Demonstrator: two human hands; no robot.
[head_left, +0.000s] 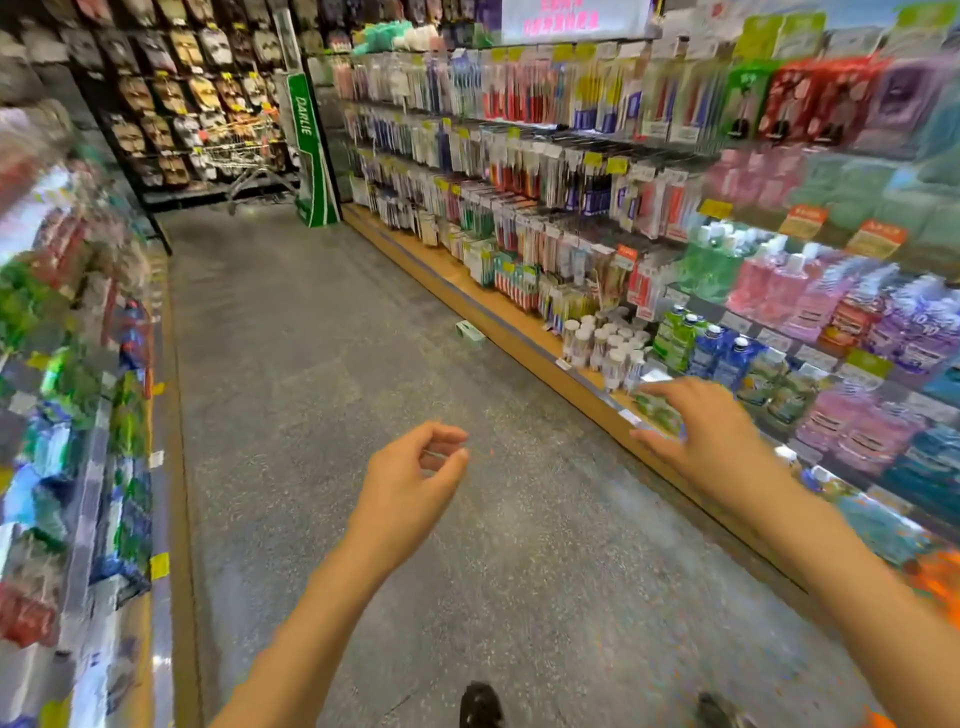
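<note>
I stand in a shop aisle with both arms stretched forward. My right hand (701, 431) reaches toward the low shelf edge on the right. A small green and white packet (658, 411) sits between its forefinger and thumb, blurred by motion. My left hand (415, 467) hovers over the grey floor, fingers loosely curled around nothing. A similar green and white box (470, 332) lies on the floor beside the shelf base, well ahead of both hands.
The right shelving (519, 332) carries toothbrushes, white jars (602, 343) and mouthwash bottles (722, 353). Blurred goods fill the left shelving (161, 415). At the aisle's far end stand a shopping trolley (244, 156) and a green stand (311, 156). My shoes (480, 706) show below.
</note>
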